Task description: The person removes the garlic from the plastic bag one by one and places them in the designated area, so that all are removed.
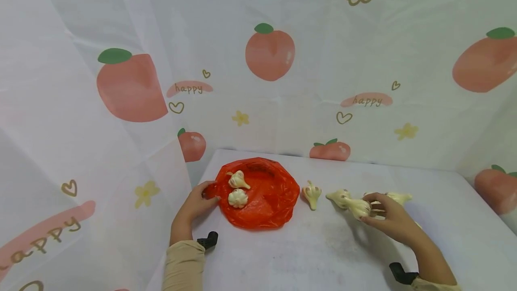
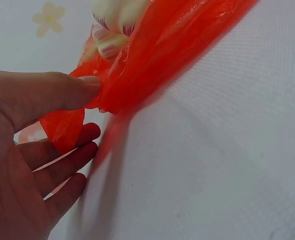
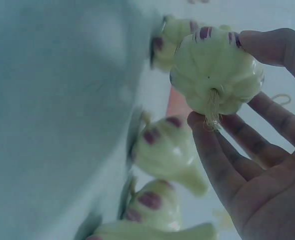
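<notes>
A red plastic bag (image 1: 270, 210) lies spread on the white table, with two garlic bulbs on it, one with its stem showing (image 1: 238, 179) and a rounder one (image 1: 238, 198). My left hand (image 1: 199, 201) pinches the bag's left edge; in the left wrist view the thumb (image 2: 82, 90) presses on the red film and the index finger is hidden behind it. Between thumb and fingertips my right hand (image 1: 389, 221) holds a garlic bulb (image 3: 217, 72), lifted off the table, its root end facing the right wrist camera.
One garlic bulb (image 1: 312, 194) lies just right of the bag. Another bulb (image 1: 340, 197) sits behind the held one, and more (image 1: 399, 197) lie beyond my right hand, partly hidden. A fruit-printed curtain (image 1: 282, 116) hangs behind the table (image 1: 299, 255).
</notes>
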### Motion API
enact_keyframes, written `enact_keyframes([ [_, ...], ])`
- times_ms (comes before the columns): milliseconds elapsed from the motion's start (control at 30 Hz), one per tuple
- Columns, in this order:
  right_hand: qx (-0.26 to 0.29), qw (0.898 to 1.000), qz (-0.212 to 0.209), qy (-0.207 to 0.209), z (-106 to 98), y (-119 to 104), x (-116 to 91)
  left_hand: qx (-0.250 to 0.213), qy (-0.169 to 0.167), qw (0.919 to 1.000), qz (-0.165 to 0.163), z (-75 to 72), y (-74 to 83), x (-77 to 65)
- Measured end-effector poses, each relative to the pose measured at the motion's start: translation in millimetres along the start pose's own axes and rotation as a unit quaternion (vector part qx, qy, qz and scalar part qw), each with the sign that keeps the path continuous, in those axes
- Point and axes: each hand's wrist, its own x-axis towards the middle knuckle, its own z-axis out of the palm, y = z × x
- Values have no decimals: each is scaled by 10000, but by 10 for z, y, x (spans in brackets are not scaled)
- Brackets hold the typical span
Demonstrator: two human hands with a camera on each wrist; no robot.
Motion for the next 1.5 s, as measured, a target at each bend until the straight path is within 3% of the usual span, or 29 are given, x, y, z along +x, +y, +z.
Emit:
enact_keyframes([
  [533, -236, 9995, 154, -134, -41, 144, -153, -42, -12, 10000, -48, 61, -4, -12],
  [1500, -511, 9984, 197, -118, -60, 49, -159, -38, 10, 10000, -67, 11, -9, -14],
])
